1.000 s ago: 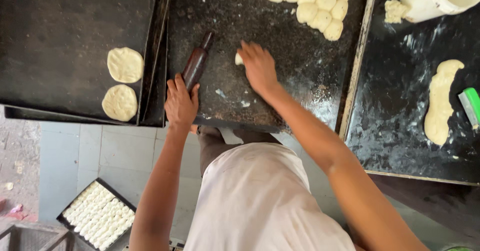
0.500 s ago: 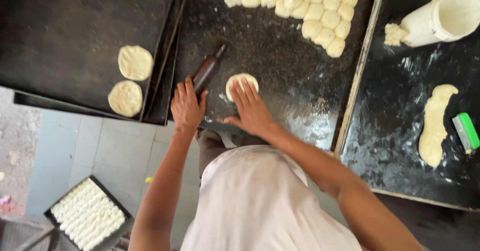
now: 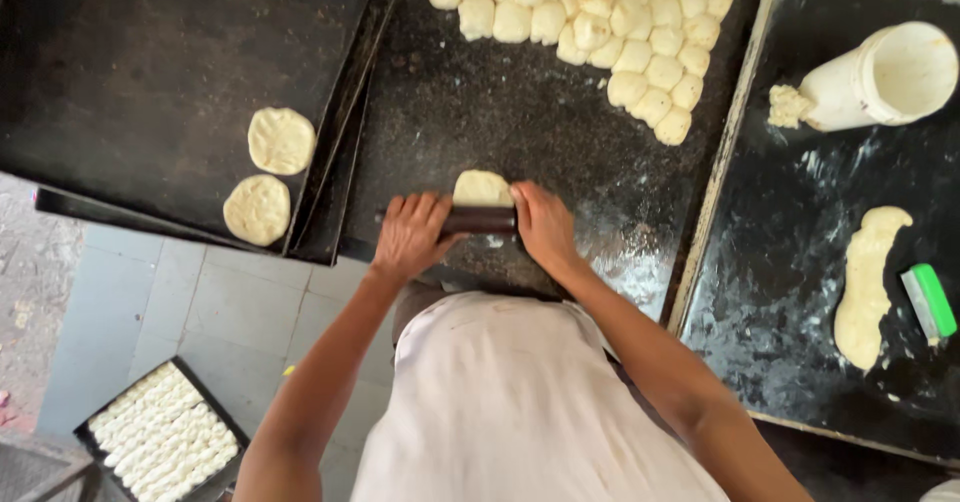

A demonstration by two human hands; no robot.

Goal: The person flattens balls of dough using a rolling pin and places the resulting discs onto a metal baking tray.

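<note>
My left hand point(image 3: 410, 234) and my right hand point(image 3: 545, 224) press on the two ends of a dark wooden rolling pin point(image 3: 480, 221), which lies across the near edge of a small flattened dough piece point(image 3: 482, 188) on the dark floured work surface point(image 3: 520, 112). Several cut dough pieces point(image 3: 600, 22) lie in a cluster at the far side of that surface. Two flattened dough rounds point(image 3: 270, 172) rest on a black baking tray point(image 3: 150, 82) to the left.
To the right, a second dark board holds a tipped white container point(image 3: 880, 77), a long strip of dough point(image 3: 868, 287) and a green-handled scraper point(image 3: 930, 302). Down on the tiled floor at lower left sits a tray of shaped dough pieces point(image 3: 160, 442).
My right hand brought a dough piece toward me and flattened it; my left hand took up the rolling pin, and both hands now hold it across the dough.
</note>
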